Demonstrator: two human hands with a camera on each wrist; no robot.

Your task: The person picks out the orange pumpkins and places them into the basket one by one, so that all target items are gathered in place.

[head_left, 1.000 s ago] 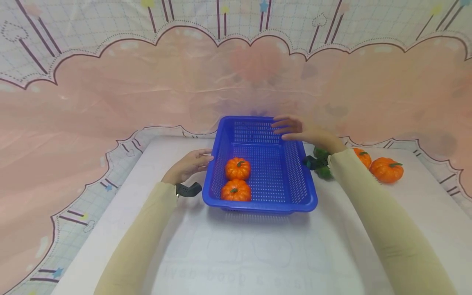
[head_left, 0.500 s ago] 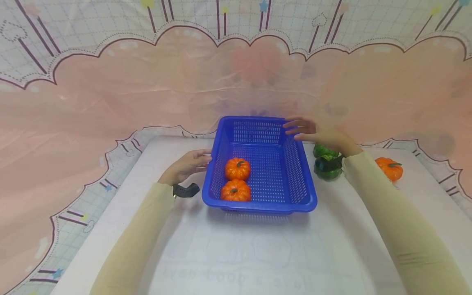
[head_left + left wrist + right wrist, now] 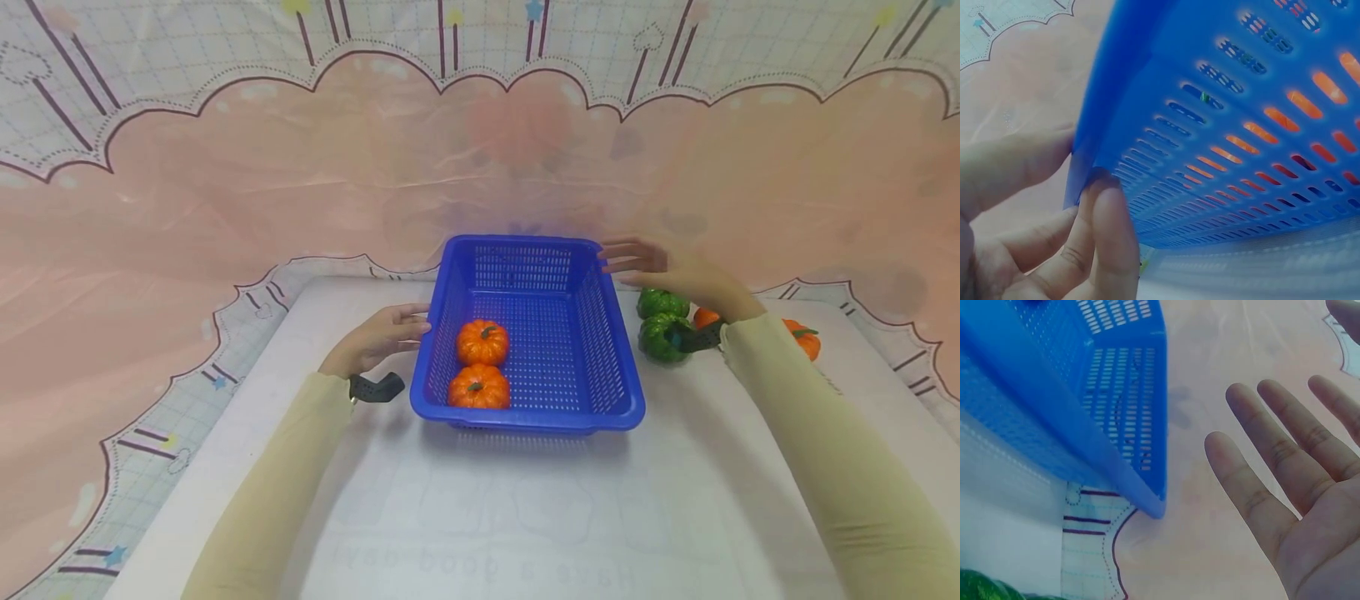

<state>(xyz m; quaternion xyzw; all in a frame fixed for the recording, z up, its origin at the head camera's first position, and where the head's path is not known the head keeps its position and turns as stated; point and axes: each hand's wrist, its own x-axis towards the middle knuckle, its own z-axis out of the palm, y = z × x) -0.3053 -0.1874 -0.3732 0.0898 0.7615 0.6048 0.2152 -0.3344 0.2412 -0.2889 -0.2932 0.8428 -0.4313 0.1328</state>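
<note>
A blue perforated plastic basket (image 3: 543,350) stands on the white table, holding two small orange pumpkins, one further back (image 3: 482,342) and one nearer (image 3: 479,387), along its left side. My left hand (image 3: 378,337) is at the basket's left rim. In the left wrist view its fingers (image 3: 1110,231) pinch the rim from both sides. Near the back right corner, my right hand (image 3: 675,271) hovers with fingers spread and nothing held. The right wrist view shows this palm (image 3: 1329,544) apart from the basket wall (image 3: 1125,406).
Right of the basket lie two green pumpkins, one behind (image 3: 662,303) and one in front (image 3: 663,339). Two orange pumpkins, at left (image 3: 705,317) and right (image 3: 804,340), are partly hidden by the right wrist and sleeve. A patterned curtain (image 3: 420,167) hangs behind the table (image 3: 465,508).
My right hand has moved rightward, from over the basket's back right part to its corner, uncovering the green pumpkins. The left hand has barely shifted; the basket and its pumpkins stay put.
</note>
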